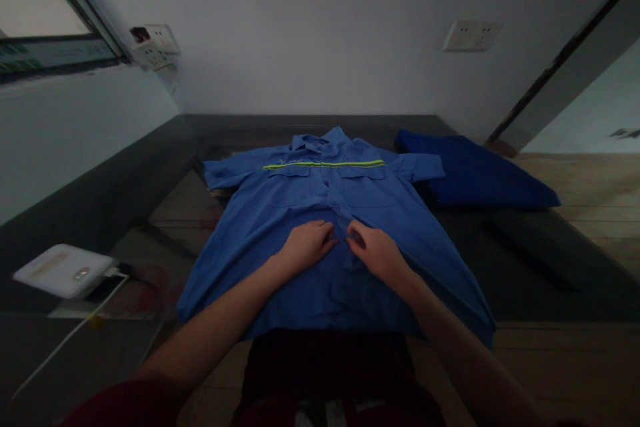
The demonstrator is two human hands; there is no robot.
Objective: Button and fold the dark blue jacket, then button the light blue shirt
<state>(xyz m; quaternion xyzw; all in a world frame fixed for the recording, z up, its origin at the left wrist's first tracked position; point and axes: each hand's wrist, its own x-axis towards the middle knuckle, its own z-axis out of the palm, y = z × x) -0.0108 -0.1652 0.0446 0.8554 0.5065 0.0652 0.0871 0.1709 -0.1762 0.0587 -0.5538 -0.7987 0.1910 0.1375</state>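
A blue short-sleeved work shirt with a yellow reflective stripe across the chest lies flat, front up, on a dark surface, collar away from me. My left hand and my right hand meet at the shirt's front placket, about mid-length. The fingers of both hands are curled and pinch the cloth at the button line. Whether a button sits between the fingertips is too small to tell.
A folded dark blue garment lies to the right of the shirt. A white device with a white cable sits at the left. The wall behind carries sockets. A wooden floor shows at the right.
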